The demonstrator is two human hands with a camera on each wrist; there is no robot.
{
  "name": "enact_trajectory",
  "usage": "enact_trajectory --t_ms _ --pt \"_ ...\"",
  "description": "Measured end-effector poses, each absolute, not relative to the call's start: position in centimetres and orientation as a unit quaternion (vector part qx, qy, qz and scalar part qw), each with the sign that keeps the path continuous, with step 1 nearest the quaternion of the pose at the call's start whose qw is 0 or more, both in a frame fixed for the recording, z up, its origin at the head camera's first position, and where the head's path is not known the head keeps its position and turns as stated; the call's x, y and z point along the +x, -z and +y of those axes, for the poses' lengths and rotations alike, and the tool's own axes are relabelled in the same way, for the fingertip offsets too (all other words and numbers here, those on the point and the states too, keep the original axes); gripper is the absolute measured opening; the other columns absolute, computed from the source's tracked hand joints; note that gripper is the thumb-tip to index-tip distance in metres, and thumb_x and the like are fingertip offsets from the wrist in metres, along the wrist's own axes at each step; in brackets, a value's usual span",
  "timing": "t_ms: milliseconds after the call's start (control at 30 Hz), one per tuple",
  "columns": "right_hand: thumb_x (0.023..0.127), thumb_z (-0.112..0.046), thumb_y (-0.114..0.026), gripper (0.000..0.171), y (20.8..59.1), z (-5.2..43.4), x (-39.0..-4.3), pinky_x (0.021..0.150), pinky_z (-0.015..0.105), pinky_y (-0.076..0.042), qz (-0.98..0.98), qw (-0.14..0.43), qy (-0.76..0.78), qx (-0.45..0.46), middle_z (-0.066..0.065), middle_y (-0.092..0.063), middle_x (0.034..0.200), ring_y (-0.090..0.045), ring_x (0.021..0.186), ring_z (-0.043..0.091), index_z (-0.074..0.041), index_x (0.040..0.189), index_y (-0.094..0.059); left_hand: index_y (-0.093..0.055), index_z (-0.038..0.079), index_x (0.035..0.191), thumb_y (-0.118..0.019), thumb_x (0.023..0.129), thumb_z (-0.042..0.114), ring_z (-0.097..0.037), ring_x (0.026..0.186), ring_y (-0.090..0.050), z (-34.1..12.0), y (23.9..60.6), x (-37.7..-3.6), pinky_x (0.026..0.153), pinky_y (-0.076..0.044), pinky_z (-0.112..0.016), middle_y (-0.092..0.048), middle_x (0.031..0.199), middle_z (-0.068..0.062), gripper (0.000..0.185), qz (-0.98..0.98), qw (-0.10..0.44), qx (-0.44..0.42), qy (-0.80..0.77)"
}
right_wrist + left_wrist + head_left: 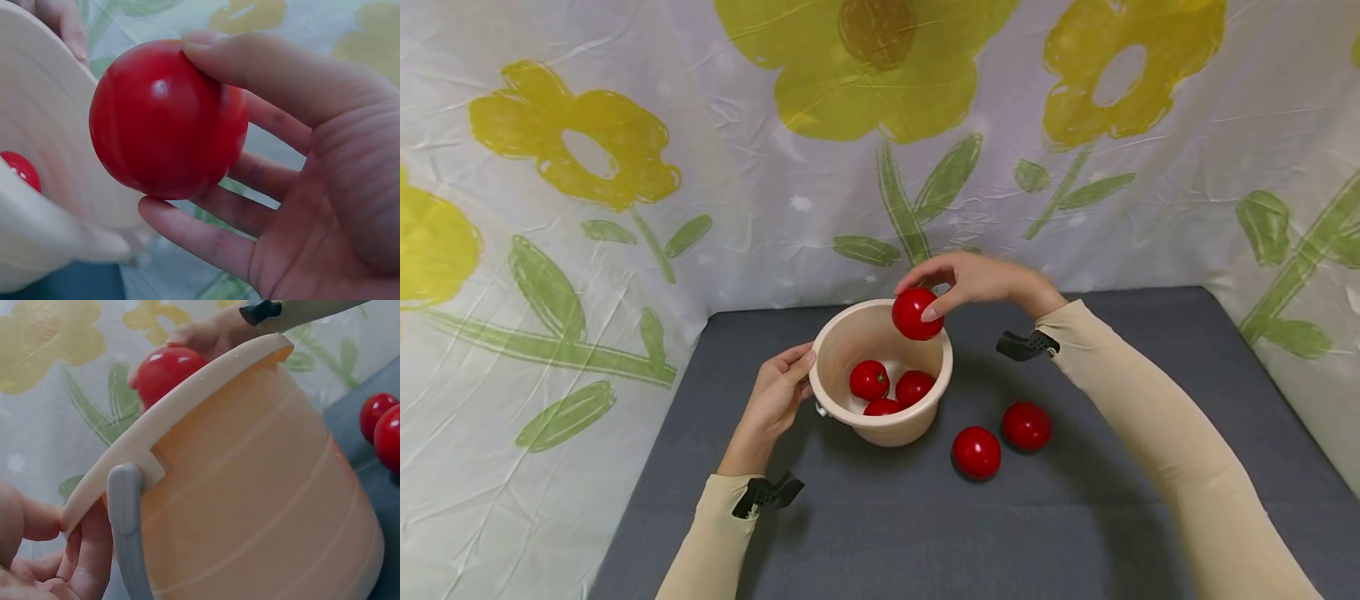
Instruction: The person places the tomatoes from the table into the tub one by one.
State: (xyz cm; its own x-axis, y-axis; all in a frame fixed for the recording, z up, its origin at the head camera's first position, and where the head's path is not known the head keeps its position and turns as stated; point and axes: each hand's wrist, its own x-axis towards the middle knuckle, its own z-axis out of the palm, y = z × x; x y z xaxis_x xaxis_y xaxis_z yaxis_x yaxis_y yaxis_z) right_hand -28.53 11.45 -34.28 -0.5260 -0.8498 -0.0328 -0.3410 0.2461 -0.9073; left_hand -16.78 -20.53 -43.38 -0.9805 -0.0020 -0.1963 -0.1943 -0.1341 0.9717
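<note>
A cream plastic bucket stands on the grey table. Three red tomatoes lie inside it. My right hand holds another red tomato between thumb and fingers, just above the bucket's far right rim. My left hand grips the bucket's left rim, thumb on top, beside its grey handle. Two more tomatoes lie on the table to the right of the bucket.
A crumpled white cloth with yellow flowers and green leaves hangs behind and to both sides of the table. A black clip sits on each beige sleeve. Bare grey surface stretches in front of the bucket.
</note>
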Motion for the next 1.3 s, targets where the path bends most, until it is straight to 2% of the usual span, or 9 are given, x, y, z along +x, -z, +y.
enact_trajectory --t_ms 367,700,967,1167,1300 --pt "0.088 -0.010 -0.069 0.046 34.8 7.5 -29.5 0.097 0.039 -0.053 0.719 0.305 0.455 -0.428 0.009 -0.062 0.133 -0.057 0.118 0.026 -0.007 0.133 -0.060 -0.047 -0.010 0.138 -0.050 0.103 0.007 -0.006 0.076 -0.062 -19.9 43.3 -17.3 0.057 -0.049 -0.016 -0.065 0.101 -0.002 0.039 0.649 0.052 -0.079 -0.755" --pt "0.088 -0.008 -0.069 0.049 35.7 5.0 -29.8 0.092 0.036 -0.056 0.709 0.336 0.451 -0.427 0.013 -0.060 0.132 -0.059 0.114 0.024 -0.004 0.136 -0.058 -0.046 -0.012 0.138 -0.049 0.103 0.008 -0.006 0.075 -0.063 -19.5 43.2 -17.6 0.056 -0.051 -0.016 -0.067 0.097 -0.002 0.040 0.646 0.050 -0.079 -0.758" --pt "0.086 -0.011 -0.071 0.052 37.2 3.8 -29.5 0.092 0.038 -0.057 0.693 0.364 0.447 -0.433 0.012 -0.061 0.131 -0.059 0.115 0.025 -0.004 0.136 -0.057 -0.047 -0.010 0.138 -0.049 0.103 0.008 -0.008 0.082 -0.065 -19.4 43.1 -17.7 0.059 -0.054 -0.017 -0.062 0.115 -0.014 0.040 0.652 0.052 -0.080 -0.752" --pt "0.086 -0.014 -0.072 0.049 38.1 2.9 -29.3 0.096 0.039 -0.055 0.697 0.376 0.437 -0.425 0.008 -0.062 0.131 -0.057 0.118 0.025 -0.010 0.134 -0.060 -0.047 -0.008 0.139 -0.048 0.103 0.008 -0.006 0.083 -0.065 -19.4 43.1 -17.6 0.060 -0.054 -0.018 -0.063 0.111 -0.006 0.039 0.656 0.055 -0.077 -0.749" --pt "0.084 -0.015 -0.075 0.050 38.5 2.5 -28.8 0.099 0.041 -0.052 0.682 0.416 0.469 -0.377 0.007 -0.062 0.131 -0.053 0.123 0.024 -0.014 0.132 -0.062 -0.047 -0.008 0.139 -0.048 0.103 0.008 -0.005 0.082 -0.066 -19.3 43.1 -17.6 0.061 -0.056 -0.018 -0.065 0.107 -0.002 0.039 0.655 0.056 -0.073 -0.750"
